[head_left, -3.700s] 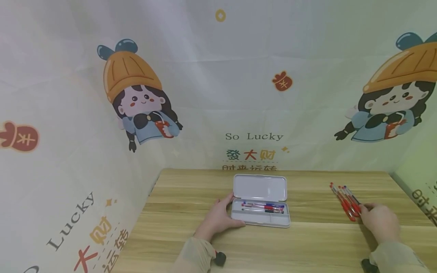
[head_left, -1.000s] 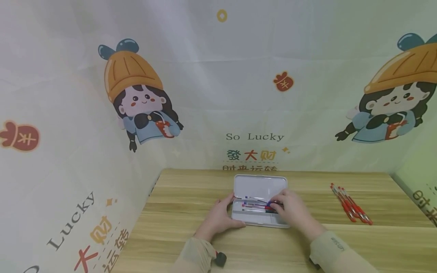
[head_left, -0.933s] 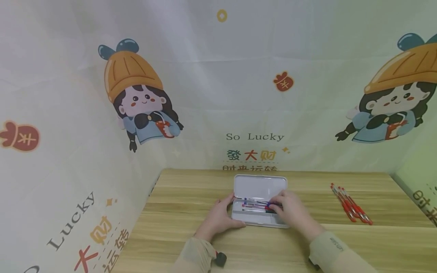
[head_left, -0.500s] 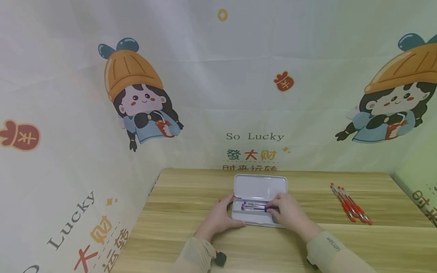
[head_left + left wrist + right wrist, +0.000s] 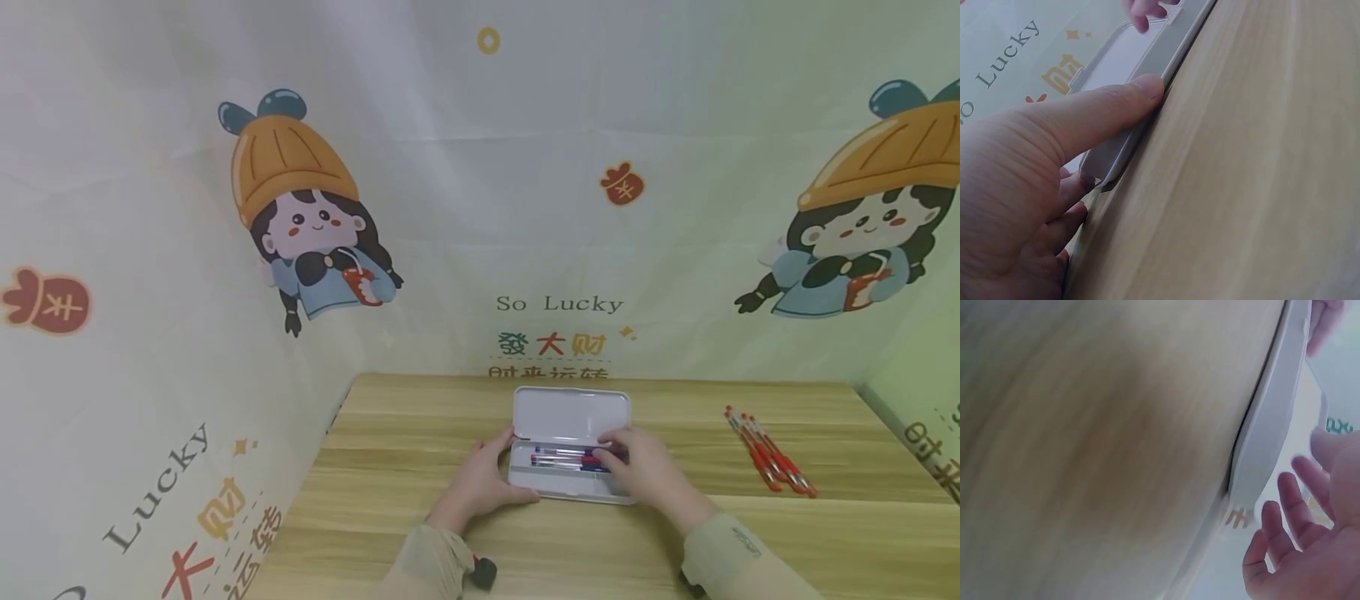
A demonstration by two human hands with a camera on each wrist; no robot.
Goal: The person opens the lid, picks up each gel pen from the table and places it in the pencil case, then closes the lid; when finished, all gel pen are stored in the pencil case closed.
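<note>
A pale, shallow pencil case [image 5: 551, 480] lies on a wood-grain table [image 5: 420, 433], its lid [image 5: 572, 415] folded back toward twelve o'clock, the far side. Taking the case as the clock's centre, the person's left hand [image 5: 483, 479] is between eight and nine o'clock, gripping that end with the thumb along the near edge and fingers round the outer side. The right hand [image 5: 641, 467] comes in from between three and four o'clock, thumb and fingertips over the pens [image 5: 562, 459] in the rear compartment. The right wrist view shows its fingers loosely curved and apart, with nothing visibly held; whether they touch a pen cannot be told. Red pens [image 5: 777, 462] lie on the table at three o'clock, well apart from the case.

The case looks light, stiff and likely to slide if nudged, so its ends or side rims suit a grip. The pens look light, rigid, smooth and ready to roll; mid-barrel is a good hold.

Count: two hands, one case, one lid, at least three pens inside, partly hidden, and at least three red ones outside, overlapping.
</note>
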